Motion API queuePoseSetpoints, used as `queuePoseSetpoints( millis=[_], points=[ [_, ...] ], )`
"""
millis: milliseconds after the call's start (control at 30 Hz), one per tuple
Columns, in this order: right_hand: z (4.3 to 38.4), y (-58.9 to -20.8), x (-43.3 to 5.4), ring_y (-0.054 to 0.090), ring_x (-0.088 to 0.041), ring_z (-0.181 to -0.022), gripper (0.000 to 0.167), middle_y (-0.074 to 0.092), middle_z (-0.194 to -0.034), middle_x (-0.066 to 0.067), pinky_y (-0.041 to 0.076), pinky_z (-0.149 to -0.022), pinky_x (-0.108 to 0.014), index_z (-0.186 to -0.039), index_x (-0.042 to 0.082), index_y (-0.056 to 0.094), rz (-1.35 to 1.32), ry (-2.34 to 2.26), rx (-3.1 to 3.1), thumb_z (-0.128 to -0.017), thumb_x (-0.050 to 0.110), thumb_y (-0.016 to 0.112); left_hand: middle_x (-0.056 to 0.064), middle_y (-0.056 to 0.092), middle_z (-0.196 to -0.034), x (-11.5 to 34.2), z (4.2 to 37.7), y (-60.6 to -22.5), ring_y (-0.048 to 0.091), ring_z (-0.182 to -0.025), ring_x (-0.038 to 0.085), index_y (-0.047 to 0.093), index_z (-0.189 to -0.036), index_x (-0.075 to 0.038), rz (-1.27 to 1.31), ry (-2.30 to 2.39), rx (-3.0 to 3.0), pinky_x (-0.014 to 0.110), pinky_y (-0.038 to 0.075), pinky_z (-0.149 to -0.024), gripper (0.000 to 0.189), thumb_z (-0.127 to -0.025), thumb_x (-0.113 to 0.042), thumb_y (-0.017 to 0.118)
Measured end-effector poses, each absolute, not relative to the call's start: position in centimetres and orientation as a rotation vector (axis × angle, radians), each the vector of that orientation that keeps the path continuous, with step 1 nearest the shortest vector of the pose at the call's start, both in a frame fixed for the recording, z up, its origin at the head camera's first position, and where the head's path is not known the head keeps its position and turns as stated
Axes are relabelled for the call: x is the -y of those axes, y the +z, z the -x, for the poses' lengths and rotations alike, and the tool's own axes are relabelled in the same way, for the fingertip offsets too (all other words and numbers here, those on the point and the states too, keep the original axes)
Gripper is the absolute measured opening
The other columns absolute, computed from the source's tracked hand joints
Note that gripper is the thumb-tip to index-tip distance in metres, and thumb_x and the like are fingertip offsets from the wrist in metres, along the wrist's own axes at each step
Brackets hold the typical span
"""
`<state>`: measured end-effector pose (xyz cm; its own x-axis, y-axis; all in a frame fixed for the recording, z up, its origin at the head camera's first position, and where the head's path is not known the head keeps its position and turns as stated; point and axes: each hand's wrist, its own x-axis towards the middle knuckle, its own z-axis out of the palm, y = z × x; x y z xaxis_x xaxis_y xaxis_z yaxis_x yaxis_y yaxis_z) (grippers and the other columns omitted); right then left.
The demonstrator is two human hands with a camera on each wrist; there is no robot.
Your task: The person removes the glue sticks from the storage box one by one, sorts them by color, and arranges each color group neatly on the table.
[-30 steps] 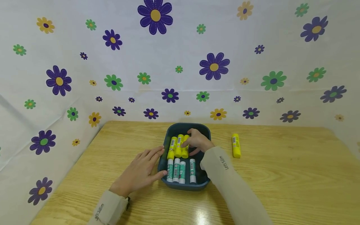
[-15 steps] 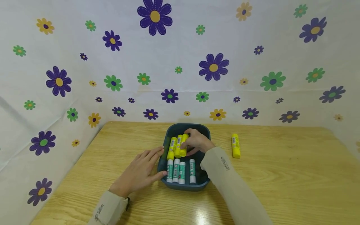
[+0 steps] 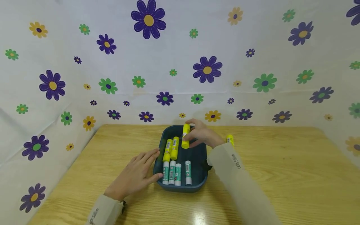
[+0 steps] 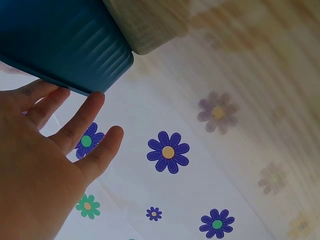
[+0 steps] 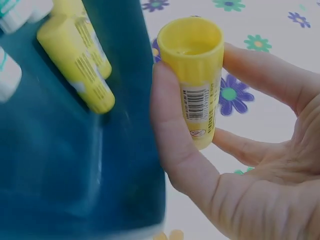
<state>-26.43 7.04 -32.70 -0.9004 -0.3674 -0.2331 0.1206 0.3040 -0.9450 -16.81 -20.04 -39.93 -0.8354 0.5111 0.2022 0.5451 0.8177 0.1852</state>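
Observation:
A dark blue plastic bin [image 3: 201, 179] stands on the wooden table. My right hand [image 3: 203, 135] pinches a yellow glue stick [image 3: 186, 136] between thumb and fingers, raised over the bin's far part. In the right wrist view that glue stick [image 5: 202, 65] shows its barcode and hollow end. My left hand [image 3: 135, 172] rests its spread fingers on the bin's left rim, touching the outer wall in the left wrist view. Inside the bin lie two yellow glue sticks [image 3: 174, 148] at the far left, and several green-and-white glue sticks [image 3: 178, 174] in a row nearer me.
Another yellow glue stick [image 3: 230, 140] lies on the table [image 3: 281, 175] right of the bin, partly hidden by my right sleeve. A white sheet [image 3: 180, 62] printed with flowers hangs behind the table and along its left side.
My right hand has taken a yellow glue stick from beside the other two and lifted it up and away from me. The left hand has stayed at the rim. The head view has shifted slightly.

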Motion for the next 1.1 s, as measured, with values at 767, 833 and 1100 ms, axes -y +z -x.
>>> queuePoseSetpoints(
  millis=[767, 833, 1100],
  points=[
    [25.9, -32.0, -14.8, 0.06, -0.042, -0.106, 0.084, 0.038, -0.14, -0.034, 0.06, -0.082, -0.046, -0.16, 0.004, 0.024, 0.13, -1.641, -2.322, -0.09, -0.002, 0.07, 0.011, 0.041, -0.158, 20.0, 17.0, -39.9, 0.046, -0.135, 0.036, 0.048, -0.15, -0.003, 0.835, -0.346, 2.83, 0.062, 0.037, -0.109, 0.074, -0.097, -0.053, 0.061],
    [25.8, -31.9, -15.5, 0.06, -0.042, -0.107, 0.084, 0.037, -0.142, -0.034, 0.059, -0.083, -0.046, -0.16, 0.004, 0.023, 0.11, -1.643, -2.332, -0.09, -0.002, 0.07, 0.011, 0.041, -0.158, 20.0, 17.0, -39.8, 0.046, -0.136, 0.037, 0.048, -0.15, -0.003, 0.839, -0.355, 2.833, 0.062, 0.037, -0.109, 0.074, -0.097, -0.053, 0.061],
    [25.4, -32.4, -18.5, 0.058, -0.048, -0.113, 0.084, 0.033, -0.146, -0.038, 0.058, -0.086, -0.048, -0.159, 0.001, 0.02, 0.096, -1.609, -2.368, -0.091, 0.001, 0.07, 0.011, 0.042, -0.157, 19.8, 16.8, -40.0, 0.045, -0.136, 0.038, 0.048, -0.15, -0.003, 0.832, -0.377, 2.851, 0.063, 0.036, -0.109, 0.073, -0.098, -0.054, 0.059]
  ],
)
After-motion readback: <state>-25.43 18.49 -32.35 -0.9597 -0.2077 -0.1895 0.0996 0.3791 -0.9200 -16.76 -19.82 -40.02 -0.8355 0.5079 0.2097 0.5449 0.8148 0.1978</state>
